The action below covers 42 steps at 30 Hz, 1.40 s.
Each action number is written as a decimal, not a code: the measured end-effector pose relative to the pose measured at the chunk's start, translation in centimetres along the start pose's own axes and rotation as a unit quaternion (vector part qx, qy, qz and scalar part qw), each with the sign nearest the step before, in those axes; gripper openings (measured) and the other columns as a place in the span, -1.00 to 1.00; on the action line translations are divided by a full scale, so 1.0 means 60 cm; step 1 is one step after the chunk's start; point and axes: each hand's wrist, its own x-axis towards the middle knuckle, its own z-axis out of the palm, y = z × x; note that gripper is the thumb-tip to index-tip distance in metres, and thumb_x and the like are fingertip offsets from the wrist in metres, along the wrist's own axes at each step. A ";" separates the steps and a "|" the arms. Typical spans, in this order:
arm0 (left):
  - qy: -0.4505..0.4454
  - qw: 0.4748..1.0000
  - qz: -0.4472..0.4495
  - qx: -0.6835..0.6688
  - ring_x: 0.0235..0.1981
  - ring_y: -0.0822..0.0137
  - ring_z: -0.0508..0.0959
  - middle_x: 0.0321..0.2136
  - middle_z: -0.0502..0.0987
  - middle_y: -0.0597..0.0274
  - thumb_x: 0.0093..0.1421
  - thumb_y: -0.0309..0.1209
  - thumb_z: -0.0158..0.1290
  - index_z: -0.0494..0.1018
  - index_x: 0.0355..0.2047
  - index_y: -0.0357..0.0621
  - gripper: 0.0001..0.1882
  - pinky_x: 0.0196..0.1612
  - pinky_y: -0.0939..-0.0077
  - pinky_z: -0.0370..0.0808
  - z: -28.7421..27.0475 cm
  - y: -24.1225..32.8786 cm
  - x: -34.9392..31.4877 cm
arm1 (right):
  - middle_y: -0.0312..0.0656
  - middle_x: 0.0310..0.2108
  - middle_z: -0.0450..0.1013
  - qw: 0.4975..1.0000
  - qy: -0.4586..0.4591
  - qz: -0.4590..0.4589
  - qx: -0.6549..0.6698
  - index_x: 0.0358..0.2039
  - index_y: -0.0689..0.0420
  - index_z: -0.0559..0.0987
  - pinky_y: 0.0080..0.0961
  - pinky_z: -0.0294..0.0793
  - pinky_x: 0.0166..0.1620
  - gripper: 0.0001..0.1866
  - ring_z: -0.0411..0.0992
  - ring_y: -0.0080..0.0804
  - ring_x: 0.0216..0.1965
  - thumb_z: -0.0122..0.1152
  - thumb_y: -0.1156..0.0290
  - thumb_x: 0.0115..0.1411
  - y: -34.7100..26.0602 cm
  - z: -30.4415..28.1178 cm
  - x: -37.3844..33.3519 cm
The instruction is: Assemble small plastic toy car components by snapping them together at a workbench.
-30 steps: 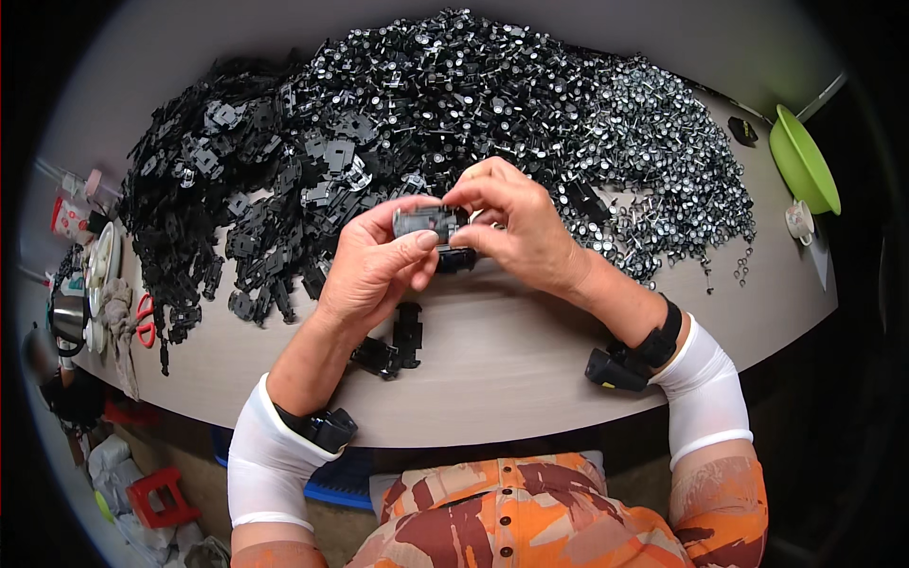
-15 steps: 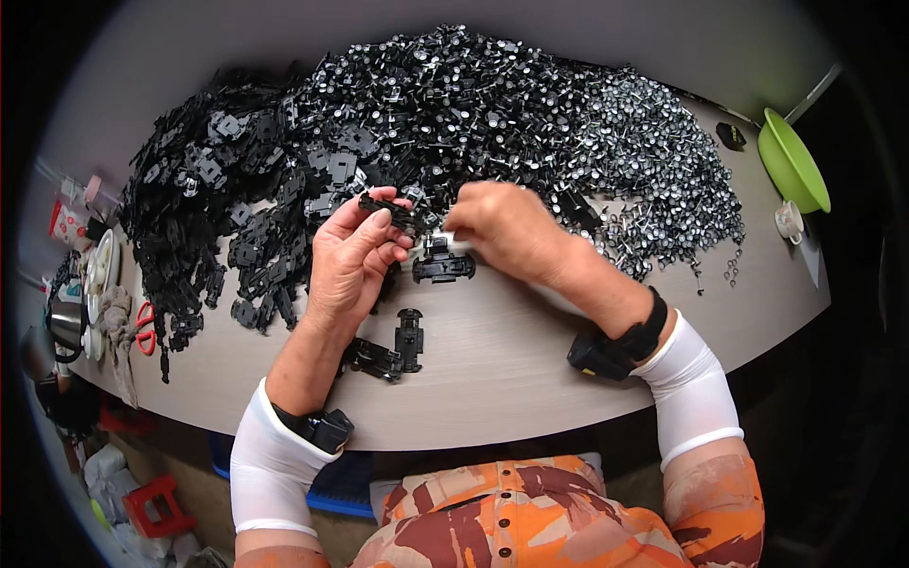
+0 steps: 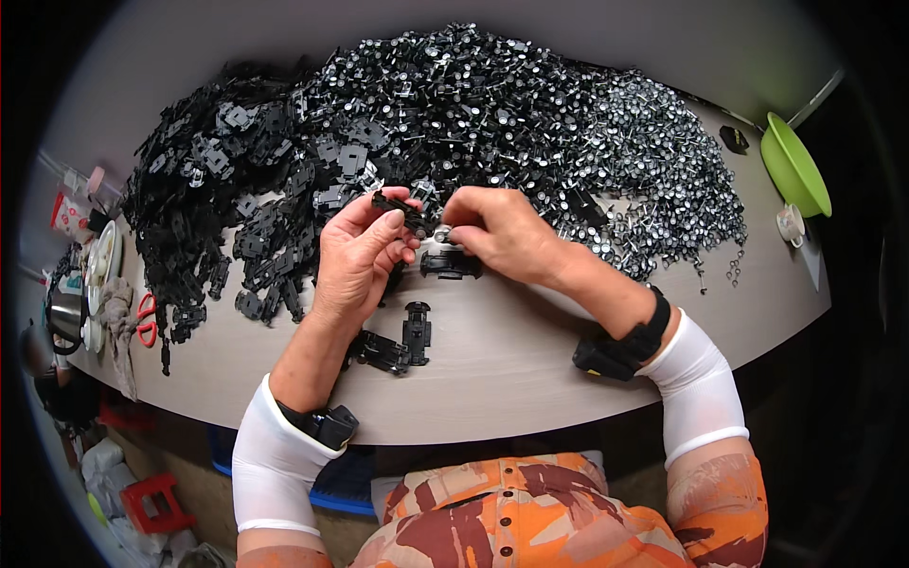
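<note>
Between thumb and fingers, my left hand (image 3: 348, 260) pinches a black toy-car chassis (image 3: 401, 209), held tilted above the table. Close on its right, my right hand (image 3: 511, 237) has thumb and forefinger closed on a small wheel piece (image 3: 442, 233) with a silvery face. Just below the fingertips lies another black chassis (image 3: 451, 264). Nearer to me, one chassis (image 3: 417, 331) stands lengthwise beside more black chassis parts (image 3: 381, 353). My right palm's inside is hidden.
Black chassis form a heap (image 3: 204, 180) at left. Black-and-silver wheels form a heap (image 3: 445, 104) behind my hands; small silvery axle pieces pile up (image 3: 653, 180) at right. Red-handled scissors (image 3: 147, 320), a green bowl (image 3: 793, 166) and a white cup (image 3: 790, 224) stand near the table's ends.
My right hand, blurred before, is now steadier, its fingertips lower and beside the chassis with a wheel piece showing. My left hand keeps its hold. The whole view has shifted slightly.
</note>
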 end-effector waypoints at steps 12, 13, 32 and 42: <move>-0.012 0.999 -0.028 0.009 -0.47 0.41 0.53 -0.20 0.52 0.01 0.24 -0.47 0.02 0.38 -0.04 -0.33 -0.70 -0.43 0.64 0.52 -0.001 -0.004 -0.005 | -0.21 -0.66 0.38 0.961 -0.042 0.263 0.077 -0.27 0.29 0.34 -0.58 0.33 -0.75 -0.87 0.42 -0.52 -0.72 -0.05 0.47 0.30 -0.031 -0.030 -0.007; -0.011 0.999 -0.029 0.011 -0.47 0.42 0.53 -0.20 0.53 0.01 0.24 -0.47 0.02 0.38 -0.04 -0.34 -0.70 -0.43 0.64 0.52 -0.002 -0.004 -0.005 | -0.19 -0.62 0.42 0.962 -0.055 0.259 0.068 -0.25 0.32 0.43 -0.56 0.40 -0.69 -0.86 0.44 -0.52 -0.70 -0.02 0.51 0.26 -0.029 -0.037 -0.008; -0.064 0.997 -0.035 0.022 -0.42 0.40 0.57 -0.14 0.52 0.07 0.19 -0.56 0.03 0.35 0.05 -0.30 -0.61 -0.38 0.62 0.55 0.010 -0.001 -0.012 | 0.00 -0.55 0.48 0.991 0.108 -0.001 -0.073 -0.50 0.30 0.59 -0.39 0.49 -0.40 -0.89 0.50 -0.16 -0.51 0.28 0.53 -0.04 -0.054 -0.047 -0.012; -0.087 0.991 0.046 0.088 -0.37 0.39 0.58 -0.11 0.47 0.12 0.12 -0.62 0.13 0.26 0.15 -0.32 -0.44 -0.32 0.56 0.58 0.014 -0.012 -0.017 | -0.11 -0.56 0.45 0.984 0.089 -0.114 -0.105 -0.47 0.25 0.56 -0.41 0.44 -0.49 -0.90 0.46 -0.23 -0.55 0.30 0.56 -0.03 -0.087 -0.027 -0.005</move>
